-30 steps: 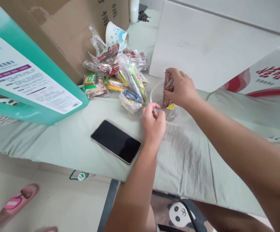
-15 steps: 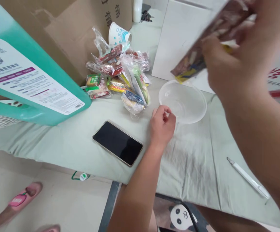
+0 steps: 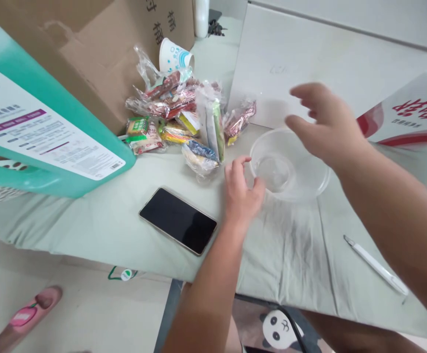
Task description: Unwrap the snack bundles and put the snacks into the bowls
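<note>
My left hand rests at the near left rim of a clear round plastic bowl, its fingers apart and nothing in them. Above the bowl's far side, my right hand is raised with fingers spread, holding nothing. Inside the bowl nothing shows. A red snack packet lies just beyond the bowl's left side, beside a heap of wrapped snacks. A black phone lies flat on the cloth to the left of my left hand.
A big green jug and a cardboard box stand at the left. Behind the heap a paper cup leans over. White box at the back; white pen-like tool at the right. A person's pink slipper is on the floor.
My right hand has let go of the packet, now lying by the heap, and has opened. The bowl has shifted slightly right and nearer. My left hand's fingers have spread.
</note>
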Tool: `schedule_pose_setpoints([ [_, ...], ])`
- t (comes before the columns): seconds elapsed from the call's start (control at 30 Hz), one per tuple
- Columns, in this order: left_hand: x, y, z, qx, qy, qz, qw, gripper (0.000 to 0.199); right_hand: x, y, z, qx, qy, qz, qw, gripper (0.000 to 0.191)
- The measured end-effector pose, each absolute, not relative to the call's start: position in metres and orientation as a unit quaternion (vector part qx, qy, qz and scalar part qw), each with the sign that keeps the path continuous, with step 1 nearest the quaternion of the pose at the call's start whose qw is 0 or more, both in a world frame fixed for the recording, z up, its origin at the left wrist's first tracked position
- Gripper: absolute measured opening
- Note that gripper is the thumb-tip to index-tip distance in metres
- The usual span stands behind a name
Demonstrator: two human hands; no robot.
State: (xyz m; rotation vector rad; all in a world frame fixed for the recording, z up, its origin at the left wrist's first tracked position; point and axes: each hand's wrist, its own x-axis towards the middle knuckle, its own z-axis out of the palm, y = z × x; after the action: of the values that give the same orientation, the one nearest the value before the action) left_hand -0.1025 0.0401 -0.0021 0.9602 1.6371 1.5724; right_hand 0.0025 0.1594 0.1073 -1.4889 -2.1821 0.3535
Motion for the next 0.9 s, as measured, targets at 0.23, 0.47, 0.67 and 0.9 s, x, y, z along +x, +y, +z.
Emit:
schedule_pose_setpoints([
  [0.23, -0.091, 0.041, 0.001, 0.363, 0.582, 0.581, 0.438, 0.034, 0.108, 0.112, 0.059, -0.597, -0.751, 0.162, 0.233, 0.03],
  [0.47, -0.066, 0.038, 0.003, 0.486, 0.5, 0.453, 0.556, 0.046, 0.175, 0.101, 0.048, -0.666, -0.69, 0.184, 0.216, 0.036],
  [0.67, -0.052, 0.046, -0.001, 0.459, 0.515, 0.504, 0.519, 0.05, 0.199, 0.084, 0.066, -0.656, -0.695, 0.117, 0.271, 0.04],
  [0.9, -0.067, 0.05, -0.001, 0.378, 0.551, 0.503, 0.548, 0.027, 0.118, 0.07, 0.109, -0.503, -0.798, 0.159, 0.291, 0.017],
])
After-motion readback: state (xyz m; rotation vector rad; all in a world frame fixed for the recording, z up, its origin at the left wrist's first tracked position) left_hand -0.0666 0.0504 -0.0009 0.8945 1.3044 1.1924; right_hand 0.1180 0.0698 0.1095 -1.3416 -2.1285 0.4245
